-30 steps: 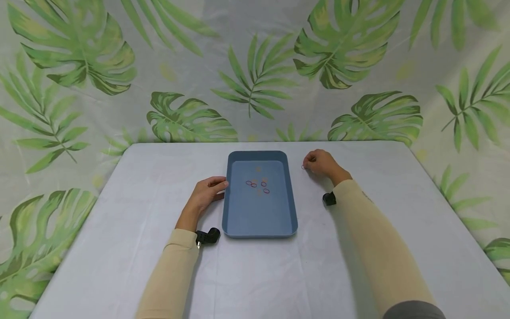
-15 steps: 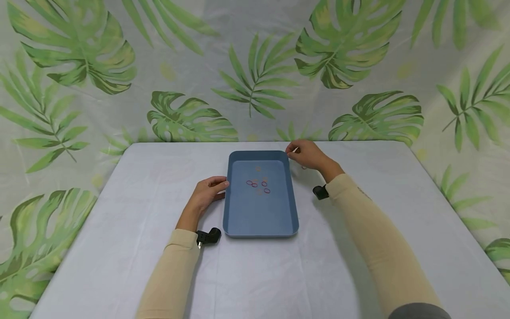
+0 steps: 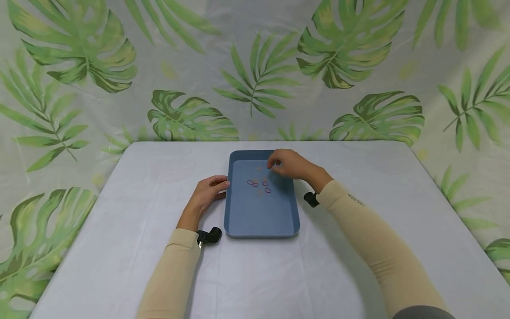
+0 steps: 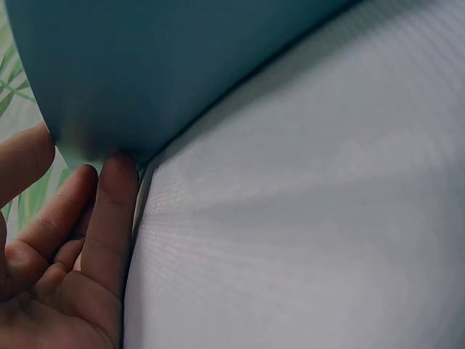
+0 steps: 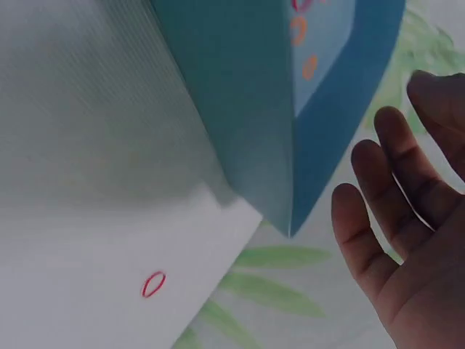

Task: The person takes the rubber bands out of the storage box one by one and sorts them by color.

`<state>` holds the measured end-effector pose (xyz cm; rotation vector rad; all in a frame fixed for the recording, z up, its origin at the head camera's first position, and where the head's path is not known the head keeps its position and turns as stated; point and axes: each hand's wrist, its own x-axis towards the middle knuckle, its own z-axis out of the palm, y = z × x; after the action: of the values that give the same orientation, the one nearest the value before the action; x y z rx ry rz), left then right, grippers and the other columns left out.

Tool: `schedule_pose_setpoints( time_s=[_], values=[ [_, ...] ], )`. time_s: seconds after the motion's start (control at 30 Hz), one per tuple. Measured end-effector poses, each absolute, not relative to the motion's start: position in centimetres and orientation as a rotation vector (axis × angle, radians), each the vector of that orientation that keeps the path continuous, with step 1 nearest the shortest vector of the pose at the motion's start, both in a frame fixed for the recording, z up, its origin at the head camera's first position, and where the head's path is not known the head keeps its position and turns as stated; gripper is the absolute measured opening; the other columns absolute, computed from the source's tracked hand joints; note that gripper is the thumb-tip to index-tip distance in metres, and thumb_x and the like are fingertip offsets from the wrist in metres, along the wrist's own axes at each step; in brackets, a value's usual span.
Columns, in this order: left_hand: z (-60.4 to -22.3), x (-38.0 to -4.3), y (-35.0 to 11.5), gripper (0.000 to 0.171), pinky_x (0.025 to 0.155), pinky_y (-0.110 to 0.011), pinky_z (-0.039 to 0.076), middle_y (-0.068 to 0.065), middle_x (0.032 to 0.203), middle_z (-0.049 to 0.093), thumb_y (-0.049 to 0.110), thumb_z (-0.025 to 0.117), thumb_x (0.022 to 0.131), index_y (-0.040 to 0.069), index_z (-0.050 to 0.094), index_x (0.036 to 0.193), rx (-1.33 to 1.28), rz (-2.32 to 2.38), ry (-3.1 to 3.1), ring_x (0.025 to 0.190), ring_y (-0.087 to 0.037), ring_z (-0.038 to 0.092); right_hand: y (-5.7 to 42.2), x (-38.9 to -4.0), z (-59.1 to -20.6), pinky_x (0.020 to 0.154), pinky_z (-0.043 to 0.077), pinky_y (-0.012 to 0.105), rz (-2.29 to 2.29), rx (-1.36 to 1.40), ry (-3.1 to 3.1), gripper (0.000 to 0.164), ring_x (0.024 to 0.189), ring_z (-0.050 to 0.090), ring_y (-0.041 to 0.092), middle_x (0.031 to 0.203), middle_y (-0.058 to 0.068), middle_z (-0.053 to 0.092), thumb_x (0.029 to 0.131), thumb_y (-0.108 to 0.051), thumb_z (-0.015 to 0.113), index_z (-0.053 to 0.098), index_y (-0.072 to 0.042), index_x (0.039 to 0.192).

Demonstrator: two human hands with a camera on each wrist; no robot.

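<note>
A shallow blue tray (image 3: 260,217) lies lengthwise on the white-covered table, with several small red rubber bands (image 3: 268,190) and pale orange ones (image 3: 258,169) on its floor. My left hand (image 3: 208,191) rests at its left side; the fingertips touch the outer wall (image 4: 138,94) and the thumb is at the rim. Over the tray's far right part hangs my right hand (image 3: 288,165), thumb and forefinger brought together, a speck of red at their tips. Its other fingers (image 5: 367,163) are loosely bent. The pinch itself is hidden in the right wrist view.
One more red rubber band (image 5: 153,284) lies on the white tablecloth (image 3: 350,164) beyond the tray's right side. Behind the table hangs a leaf-patterned cloth (image 3: 191,117). Each wrist carries a small black camera (image 3: 210,235).
My right hand has left the tablecloth right of the tray and moved left, across the rim, over the tray. One red rubber band stays on the cloth. My left hand keeps its place.
</note>
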<state>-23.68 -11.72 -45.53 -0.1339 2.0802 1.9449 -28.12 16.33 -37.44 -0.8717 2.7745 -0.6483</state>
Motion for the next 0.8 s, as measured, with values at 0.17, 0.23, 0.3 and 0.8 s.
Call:
schedule_pose_setpoints(
  time_s=[0.17,0.23,0.3,0.8],
  values=[
    [-45.4,-23.6,-11.6,0.042,0.097,-0.032,0.058,-0.019,0.136,0.059,0.015,0.065,0.096,0.000,0.058,0.135,-0.144,1.947,2.084,0.103,-0.010,0.064,15.6,-27.3,-38.6,0.094,0.055,0.044,-0.514,-0.966,2.746,0.013,0.103,0.063,0.027,0.107,0.010,0.069,0.095,-0.008,0.063,0.075,-0.005,0.099],
    [-45.4,-23.5,-11.6,0.042,0.097,-0.032,0.058,-0.019,0.136,0.059,0.015,0.065,0.096,0.000,0.058,0.135,-0.141,1.948,2.087,0.104,-0.010,0.064,15.4,-27.1,-39.0,0.092,0.056,0.043,-0.485,-0.986,2.745,0.012,0.102,0.064,0.025,0.105,0.009,0.070,0.094,-0.007,0.064,0.075,-0.006,0.098],
    [-45.3,-23.5,-11.6,0.042,0.098,-0.032,0.058,-0.019,0.135,0.059,0.015,0.065,0.096,0.000,0.058,0.135,-0.140,1.949,2.087,0.104,-0.010,0.064,15.3,-26.8,-39.5,0.090,0.056,0.042,-0.469,-0.996,2.749,0.011,0.099,0.064,0.023,0.103,0.008,0.070,0.092,-0.006,0.065,0.075,-0.007,0.096],
    [-45.6,-23.7,-11.7,0.044,0.102,-0.035,0.056,-0.018,0.138,0.058,0.019,0.065,0.097,0.002,0.057,0.137,-0.139,1.927,2.103,0.121,-0.022,0.061,15.1,-25.8,-41.6,0.082,0.055,0.037,-0.458,-1.001,2.797,0.005,0.088,0.060,0.017,0.096,0.004,0.067,0.090,-0.015,0.072,0.074,-0.011,0.093]
  ],
)
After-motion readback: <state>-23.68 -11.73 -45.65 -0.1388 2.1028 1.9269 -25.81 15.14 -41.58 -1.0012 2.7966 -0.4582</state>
